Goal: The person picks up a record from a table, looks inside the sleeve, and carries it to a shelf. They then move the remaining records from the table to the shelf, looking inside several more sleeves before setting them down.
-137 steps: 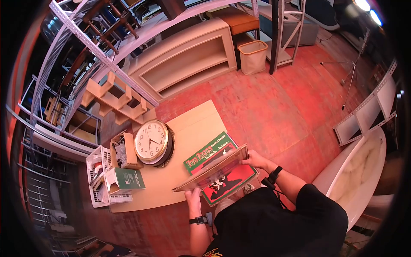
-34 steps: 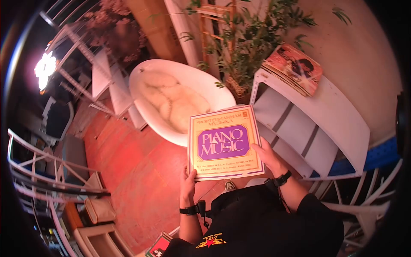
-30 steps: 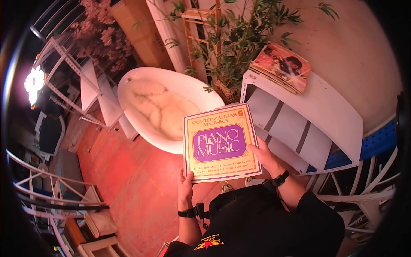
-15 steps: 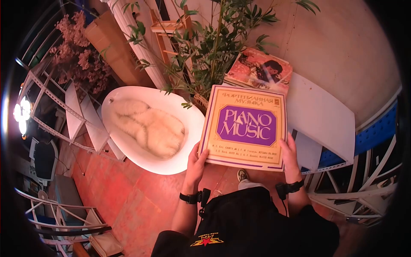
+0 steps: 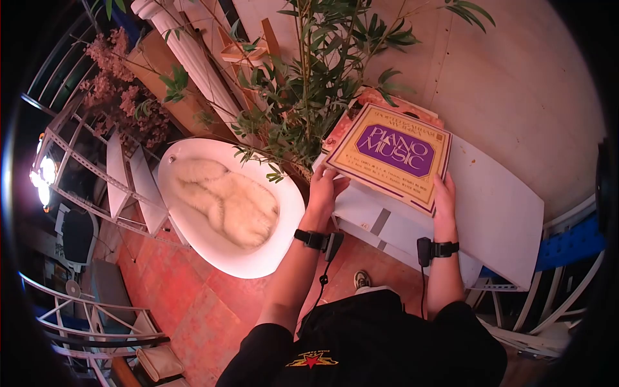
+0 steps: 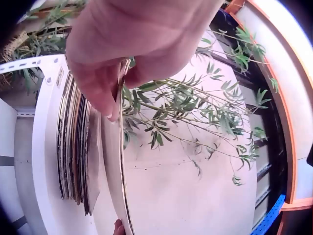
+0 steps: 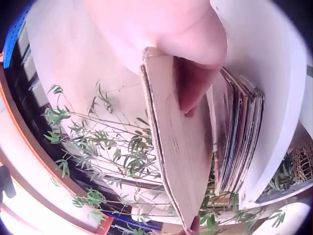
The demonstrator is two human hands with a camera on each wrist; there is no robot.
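The Piano Music sleeve (image 5: 398,151), orange with a purple panel, is held face up and tilted between both hands. My left hand (image 5: 322,193) pinches its near left corner; my right hand (image 5: 445,201) grips its near right corner. Behind and partly under it in the head view lies a stack of record sleeves (image 5: 412,111) on a white shelf unit (image 5: 493,193). In the left wrist view the held sleeve (image 6: 115,161) shows edge-on, apart from the stack (image 6: 76,147). The right wrist view shows fingers behind the held sleeve (image 7: 171,132), with the stack (image 7: 239,137) beyond.
A white oval tub (image 5: 258,261) with a furry cover (image 5: 225,203) stands left of the shelf unit. Leafy bamboo (image 5: 303,97) rises behind, its leaves hanging near the stack. Red floor (image 5: 193,309) lies below, and a metal rack (image 5: 97,322) stands at the lower left.
The view has turned from the table with the clock to the shelf unit. Both hands have carried the Piano Music sleeve forward, and it now overlaps more of the stack.
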